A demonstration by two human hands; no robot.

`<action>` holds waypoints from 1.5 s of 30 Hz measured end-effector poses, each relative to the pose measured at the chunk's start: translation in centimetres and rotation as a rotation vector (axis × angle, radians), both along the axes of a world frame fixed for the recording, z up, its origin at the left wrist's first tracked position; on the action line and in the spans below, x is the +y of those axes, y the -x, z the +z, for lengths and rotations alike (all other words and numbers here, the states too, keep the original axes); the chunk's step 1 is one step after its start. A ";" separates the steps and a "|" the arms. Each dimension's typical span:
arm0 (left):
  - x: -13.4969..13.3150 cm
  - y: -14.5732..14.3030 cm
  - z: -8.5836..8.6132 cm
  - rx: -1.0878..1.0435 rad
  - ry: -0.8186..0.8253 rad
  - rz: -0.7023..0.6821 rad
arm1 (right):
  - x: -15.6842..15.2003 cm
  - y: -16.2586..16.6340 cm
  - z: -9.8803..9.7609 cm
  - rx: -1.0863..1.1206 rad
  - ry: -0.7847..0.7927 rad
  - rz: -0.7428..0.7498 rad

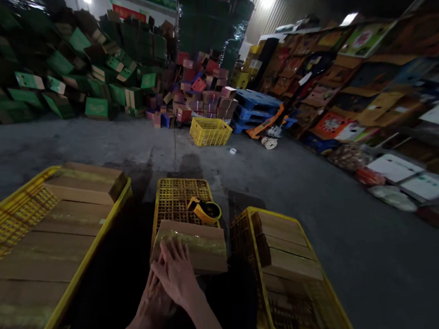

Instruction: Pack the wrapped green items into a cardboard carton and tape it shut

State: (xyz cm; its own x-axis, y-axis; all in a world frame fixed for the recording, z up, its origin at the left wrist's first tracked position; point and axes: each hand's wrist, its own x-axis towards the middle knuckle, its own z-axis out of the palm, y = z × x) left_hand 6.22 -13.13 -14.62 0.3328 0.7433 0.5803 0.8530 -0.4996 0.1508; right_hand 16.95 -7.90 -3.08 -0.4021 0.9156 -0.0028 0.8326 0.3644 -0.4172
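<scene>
A taped cardboard box (207,249) lies in front of me on a yellow plastic crate (168,194), its upper face crossed by shiny tape. My right hand (178,274) rests on the box's left part, fingers stretched out over the tape. Just beside and partly beneath it, my left hand (154,296) presses flat against the left end of the same box; some of its fingers are hidden. Beyond the box, a yellow tape dispenser (206,212) sits on the crate.
At left stands a yellow crate (86,256) filled with cardboard boxes; at right, another yellow crate (303,224) holds several more. Farther off are a yellow basket (211,132), blue pallets (256,103), an orange pallet jack (267,122) and piled green cartons (97,108).
</scene>
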 end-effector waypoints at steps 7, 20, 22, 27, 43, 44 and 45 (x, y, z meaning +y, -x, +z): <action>0.5 1.7 1.4 0.067 0.072 -0.037 | 2.2 0.3 -0.4 0.001 -0.025 0.080; 6.0 -0.3 8.6 -0.167 0.347 -0.066 | 3.1 -8.2 -3.8 -0.195 -0.263 -0.290; 7.0 -1.8 8.0 -0.156 0.313 -0.075 | 3.0 -8.2 -4.3 -0.184 -0.265 -0.297; 8.2 -4.7 5.8 -0.024 0.257 -0.167 | 3.9 -9.0 -5.9 -0.074 -0.248 -0.415; 10.3 -7.1 8.0 -0.134 0.372 -0.424 | 4.8 -10.9 -7.0 0.269 -0.267 -0.550; 10.4 -6.3 7.8 -0.127 0.360 -0.397 | 4.7 -10.6 -7.0 0.226 -0.271 -0.538; 10.5 -5.5 7.6 -0.119 0.349 -0.366 | 4.7 -10.3 -6.9 0.190 -0.274 -0.538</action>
State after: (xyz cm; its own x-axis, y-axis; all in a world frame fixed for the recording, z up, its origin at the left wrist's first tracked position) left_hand 11.69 -2.64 -6.98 0.5543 0.7462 0.3686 0.5983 -0.6651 0.4468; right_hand 27.26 -3.24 -9.95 0.1439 0.9471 0.2870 0.8496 0.0305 -0.5265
